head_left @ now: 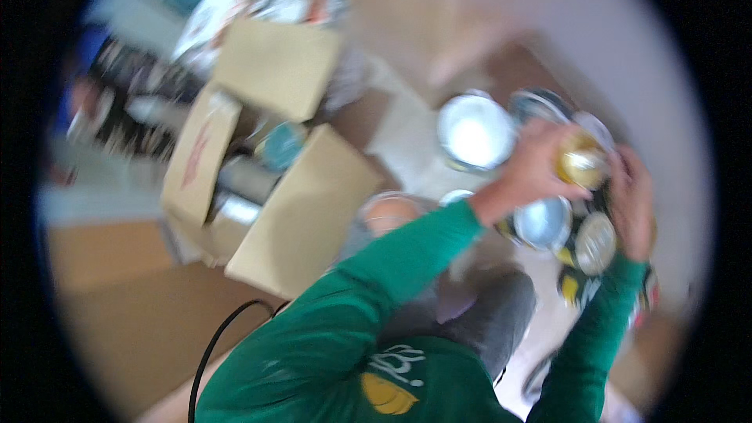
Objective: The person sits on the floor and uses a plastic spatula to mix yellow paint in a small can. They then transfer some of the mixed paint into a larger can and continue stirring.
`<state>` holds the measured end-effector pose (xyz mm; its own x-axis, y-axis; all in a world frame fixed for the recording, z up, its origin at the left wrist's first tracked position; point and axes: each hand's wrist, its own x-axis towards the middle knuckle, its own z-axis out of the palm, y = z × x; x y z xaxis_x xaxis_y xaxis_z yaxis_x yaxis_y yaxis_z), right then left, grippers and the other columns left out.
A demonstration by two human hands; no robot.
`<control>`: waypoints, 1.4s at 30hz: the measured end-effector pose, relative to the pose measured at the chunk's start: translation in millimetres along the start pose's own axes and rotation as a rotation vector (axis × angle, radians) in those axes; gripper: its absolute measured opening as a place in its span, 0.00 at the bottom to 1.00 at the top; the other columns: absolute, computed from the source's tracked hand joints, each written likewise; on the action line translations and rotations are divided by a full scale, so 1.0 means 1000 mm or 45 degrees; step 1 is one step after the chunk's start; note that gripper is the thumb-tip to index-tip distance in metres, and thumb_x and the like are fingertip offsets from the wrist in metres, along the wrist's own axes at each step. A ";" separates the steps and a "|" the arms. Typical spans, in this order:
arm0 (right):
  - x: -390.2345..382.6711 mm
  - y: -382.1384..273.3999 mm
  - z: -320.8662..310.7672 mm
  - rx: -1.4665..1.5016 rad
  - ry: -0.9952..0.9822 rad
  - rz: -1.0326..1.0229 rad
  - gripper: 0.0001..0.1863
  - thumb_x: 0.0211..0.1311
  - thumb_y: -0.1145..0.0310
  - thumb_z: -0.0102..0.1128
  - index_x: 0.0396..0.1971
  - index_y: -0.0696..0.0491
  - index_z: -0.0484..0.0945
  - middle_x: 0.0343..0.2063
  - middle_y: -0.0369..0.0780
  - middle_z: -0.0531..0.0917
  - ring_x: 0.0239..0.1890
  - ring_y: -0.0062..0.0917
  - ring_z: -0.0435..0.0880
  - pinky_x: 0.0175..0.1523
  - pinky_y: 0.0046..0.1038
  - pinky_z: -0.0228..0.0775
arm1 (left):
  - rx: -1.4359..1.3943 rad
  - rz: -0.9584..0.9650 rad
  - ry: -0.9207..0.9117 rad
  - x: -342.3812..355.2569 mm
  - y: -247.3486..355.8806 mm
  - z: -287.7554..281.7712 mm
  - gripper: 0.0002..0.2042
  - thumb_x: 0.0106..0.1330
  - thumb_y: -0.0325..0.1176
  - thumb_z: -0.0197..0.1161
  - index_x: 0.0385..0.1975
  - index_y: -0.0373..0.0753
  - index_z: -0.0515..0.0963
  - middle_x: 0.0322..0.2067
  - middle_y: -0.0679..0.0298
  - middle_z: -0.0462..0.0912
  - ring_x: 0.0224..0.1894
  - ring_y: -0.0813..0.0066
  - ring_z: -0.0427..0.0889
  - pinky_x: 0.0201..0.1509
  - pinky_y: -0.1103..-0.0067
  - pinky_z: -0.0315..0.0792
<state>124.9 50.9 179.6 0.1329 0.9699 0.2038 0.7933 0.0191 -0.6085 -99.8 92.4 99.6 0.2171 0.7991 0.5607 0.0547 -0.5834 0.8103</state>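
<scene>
A gold-coloured can [582, 163] is between my two hands at the right, its shiny round end facing up. My left hand [539, 163] is closed around its left side. Against its right side my right hand [633, 202] has its fingers curled; blur hides the exact contact. Under and around them stand several round cans: a wide one with a white inside or top [476, 131], a dark-rimmed one [540, 104], an open-looking pale one [543, 222], and a dark can with a cream round end [595, 243].
At the left an open cardboard box [286, 204] holds a teal-topped can [282, 146] and a grey cylinder [247, 178]. White plastic bags [282, 0] lie behind it. A black cable [223, 329] curves beside my left arm. A pale wall [666, 110] rises on the right.
</scene>
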 end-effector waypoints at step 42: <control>-0.024 -0.461 0.562 -0.659 -1.351 -1.342 0.26 0.65 0.58 0.70 0.60 0.57 0.86 0.58 0.57 0.88 0.62 0.49 0.89 0.68 0.47 0.83 | -0.325 -0.080 0.112 -0.112 -0.026 0.037 0.33 0.59 0.45 0.76 0.65 0.42 0.80 0.64 0.53 0.82 0.69 0.49 0.75 0.75 0.53 0.66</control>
<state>-577.8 154.9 23.7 -0.8688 0.3012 -0.3930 0.3953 0.8999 -0.1841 -89.8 13.4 9.3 0.1349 0.8488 0.5112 -0.1844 -0.4854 0.8546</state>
